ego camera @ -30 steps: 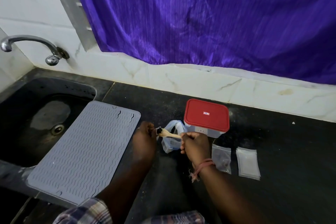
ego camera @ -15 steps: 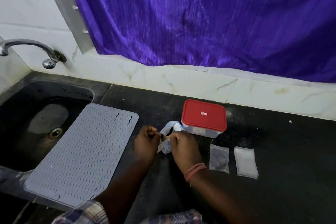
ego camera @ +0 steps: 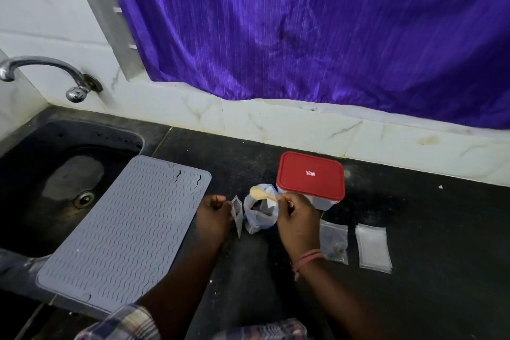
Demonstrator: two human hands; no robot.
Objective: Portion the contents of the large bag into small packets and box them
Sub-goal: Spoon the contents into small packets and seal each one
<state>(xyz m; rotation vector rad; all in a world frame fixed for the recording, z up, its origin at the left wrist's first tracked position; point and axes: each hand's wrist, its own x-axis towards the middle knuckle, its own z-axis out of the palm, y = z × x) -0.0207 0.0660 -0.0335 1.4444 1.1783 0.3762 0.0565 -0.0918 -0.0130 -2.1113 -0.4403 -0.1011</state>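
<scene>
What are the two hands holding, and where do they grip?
Left hand pinches a small packet near its top; right hand grips a wooden spoon by its handle.

I see the left hand [ego camera: 214,214] pinching a small packet [ego camera: 237,214] by its top. Just beside it, the right hand [ego camera: 296,218] holds a wooden spoon [ego camera: 262,193] over the big bag [ego camera: 259,212]. A box with a red lid [ego camera: 311,175] sits behind, toward the counter's [ego camera: 430,229] back edge.
</scene>
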